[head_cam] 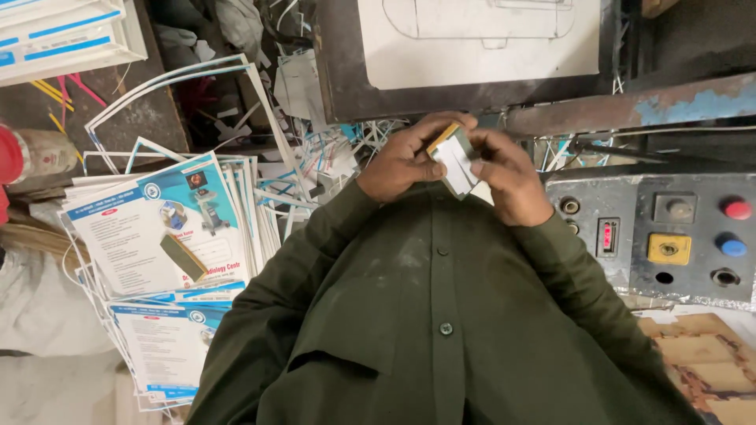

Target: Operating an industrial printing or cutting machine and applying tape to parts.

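Both hands are meeting in front of the chest of the dark green button-up shirt (441, 315). The left hand (403, 161) is closing around the left edge of a small stack of white paper cards (457, 164), its thumb pressing across the front. The right hand (510, 177) is gripping the same stack from the other side, fingers curling over the top. A thin yellowish-brown strip (442, 136) is lying along the stack's upper left edge; what it is made of cannot be told.

To the left, a fanned pile of printed white-and-blue glossy leaflets (150, 236) is spreading out, with a flat olive-green rectangular block (183, 256) resting on the top sheet. Loose white and blue paper trimmings (315, 157) are littering the space above the pile. To the right, a worn grey metal control panel (630, 260) is showing a red round button (738, 209), a blue round button (732, 246) and a yellow square switch (668, 249).
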